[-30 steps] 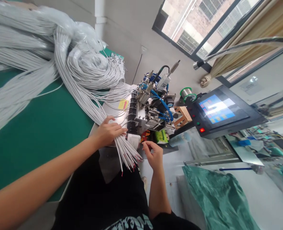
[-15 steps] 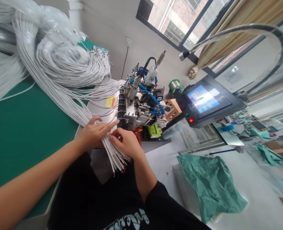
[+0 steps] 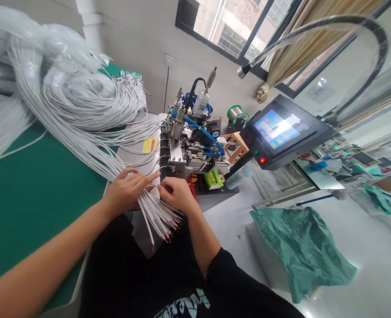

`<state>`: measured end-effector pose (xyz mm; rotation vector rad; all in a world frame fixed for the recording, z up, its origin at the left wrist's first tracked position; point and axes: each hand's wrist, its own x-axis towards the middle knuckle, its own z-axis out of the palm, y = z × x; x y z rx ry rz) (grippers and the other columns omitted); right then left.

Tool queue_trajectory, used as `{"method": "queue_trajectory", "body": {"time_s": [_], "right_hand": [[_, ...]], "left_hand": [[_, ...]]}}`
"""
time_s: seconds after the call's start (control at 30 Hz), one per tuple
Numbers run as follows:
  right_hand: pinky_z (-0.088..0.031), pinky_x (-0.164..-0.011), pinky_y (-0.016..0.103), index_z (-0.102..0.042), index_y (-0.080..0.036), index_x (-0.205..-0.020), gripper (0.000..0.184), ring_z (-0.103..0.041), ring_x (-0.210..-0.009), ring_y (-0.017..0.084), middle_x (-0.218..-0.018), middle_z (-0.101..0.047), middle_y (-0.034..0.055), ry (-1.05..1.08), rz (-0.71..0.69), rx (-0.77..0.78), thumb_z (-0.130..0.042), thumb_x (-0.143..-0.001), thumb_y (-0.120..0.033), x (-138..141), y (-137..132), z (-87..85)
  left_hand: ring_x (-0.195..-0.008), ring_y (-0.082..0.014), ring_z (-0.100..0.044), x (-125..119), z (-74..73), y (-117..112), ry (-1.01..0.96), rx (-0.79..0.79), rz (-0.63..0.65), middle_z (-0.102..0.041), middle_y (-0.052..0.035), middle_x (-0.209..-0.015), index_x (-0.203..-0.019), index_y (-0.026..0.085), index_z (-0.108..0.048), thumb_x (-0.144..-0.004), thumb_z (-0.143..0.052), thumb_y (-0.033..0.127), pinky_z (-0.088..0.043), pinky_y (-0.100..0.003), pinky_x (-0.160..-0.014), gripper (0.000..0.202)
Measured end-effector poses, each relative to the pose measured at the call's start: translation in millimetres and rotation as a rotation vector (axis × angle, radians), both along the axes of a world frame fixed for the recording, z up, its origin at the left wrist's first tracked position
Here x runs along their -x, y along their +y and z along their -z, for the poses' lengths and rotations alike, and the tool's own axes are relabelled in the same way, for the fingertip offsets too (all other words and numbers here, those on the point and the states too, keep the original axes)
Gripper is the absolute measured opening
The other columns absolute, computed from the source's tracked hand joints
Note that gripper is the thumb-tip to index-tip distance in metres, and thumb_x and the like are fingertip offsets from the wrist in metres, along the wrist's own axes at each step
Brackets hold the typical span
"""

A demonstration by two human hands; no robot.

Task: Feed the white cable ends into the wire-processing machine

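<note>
My left hand [image 3: 125, 191] is closed over a thick bundle of white cables [image 3: 155, 214], its index finger stretched toward the machine. Below that hand the loose cable ends fan out over my lap, some with red wire tips. My right hand [image 3: 178, 195] is beside it with thumb and forefinger pinched together at the bundle's upper edge, on what looks like a single white cable. Just beyond both hands stands a wire-processing machine [image 3: 182, 152] with metal cylinders and blue hoses. Several white cables run into the black row along its left side.
Large coils of white cable [image 3: 92, 95] lie on the green table mat [image 3: 43, 190] at left. A control screen [image 3: 281, 128] on an arm, a wire spool [image 3: 237, 114] and a green package [image 3: 214, 180] are near the machine. A green bag [image 3: 301, 247] lies at right.
My right hand has drawn slightly away from the left, its fingertips moving off the middle of the bundle to its upper edge. The cable ends are spread wider. The camera view has shifted slightly.
</note>
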<state>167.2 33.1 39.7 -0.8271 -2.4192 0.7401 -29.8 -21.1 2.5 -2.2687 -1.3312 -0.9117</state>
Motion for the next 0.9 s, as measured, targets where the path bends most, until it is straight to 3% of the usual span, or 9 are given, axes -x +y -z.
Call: {"method": "queue_trajectory", "body": {"time_s": [0.13, 0.23, 0.43, 0.53, 0.7, 0.9], "right_hand": [[-0.035, -0.054, 0.02, -0.056, -0.017, -0.065, 0.023, -0.043, -0.054, 0.009, -0.058, -0.051, -0.0042, 0.124, -0.004, 0.149, -0.053, -0.086, -0.028, -11, -3, -0.9], [-0.034, -0.05, 0.02, -0.055, -0.017, -0.065, 0.027, -0.042, -0.052, 0.008, -0.058, -0.05, -0.0039, 0.189, 0.025, 0.214, -0.053, -0.086, -0.033, -19, -4, -2.6], [-0.033, -0.049, 0.021, -0.054, -0.018, -0.067, 0.031, -0.041, -0.051, 0.009, -0.056, -0.046, -0.0044, 0.242, 0.194, 0.218, -0.052, -0.089, -0.039, -36, 8, -5.4], [-0.037, -0.053, 0.021, -0.059, -0.017, -0.074, 0.027, -0.045, -0.055, 0.01, -0.061, -0.052, -0.0029, 0.247, 0.23, 0.187, -0.053, -0.089, -0.038, -46, 13, -4.5], [-0.041, -0.055, 0.021, -0.067, -0.017, -0.095, 0.025, -0.052, -0.059, 0.01, -0.076, -0.065, 0.0009, 0.188, 0.111, 0.268, -0.06, -0.086, -0.039, -54, 9, -4.4], [-0.038, -0.051, 0.021, -0.07, -0.017, -0.088, 0.021, -0.047, -0.053, 0.009, -0.072, -0.066, 0.0004, 0.232, 0.056, 0.289, -0.068, -0.082, -0.037, -41, 7, -9.1]], "left_hand": [[-0.084, -0.0148, -0.068, 2, -9.1, -4, 0.02, -0.043, 0.007, -0.074, -0.0013, -0.095, -0.115, 0.023, -0.061, -0.092, -0.051, 0.022, -0.04, -0.035, -0.094, 0.025], [-0.09, -0.0158, -0.067, 4, -14.3, -6, 0.033, -0.077, -0.012, -0.073, -0.0015, -0.101, -0.114, 0.024, -0.063, -0.092, -0.053, 0.021, -0.039, -0.036, -0.095, 0.024], [-0.074, -0.0151, -0.064, 6, -9.9, -5, 0.0, -0.099, -0.107, -0.072, -0.0008, -0.085, -0.099, 0.022, -0.067, -0.091, -0.052, 0.022, -0.042, -0.033, -0.087, 0.017], [-0.072, -0.0144, -0.063, 5, -8.9, -4, 0.003, -0.076, -0.094, -0.071, -0.0001, -0.081, -0.095, 0.022, -0.066, -0.091, -0.05, 0.02, -0.04, -0.035, -0.087, 0.017], [-0.07, -0.0141, -0.061, -3, -12.8, -7, -0.014, -0.036, -0.062, -0.069, 0.0, -0.077, -0.09, 0.021, -0.065, -0.091, -0.05, 0.021, -0.038, -0.037, -0.087, 0.015], [-0.072, -0.0142, -0.06, -12, -13.0, -11, -0.034, -0.027, -0.073, -0.067, -0.0009, -0.077, -0.091, 0.02, -0.065, -0.092, -0.049, 0.018, -0.038, -0.037, -0.09, 0.017]]}}
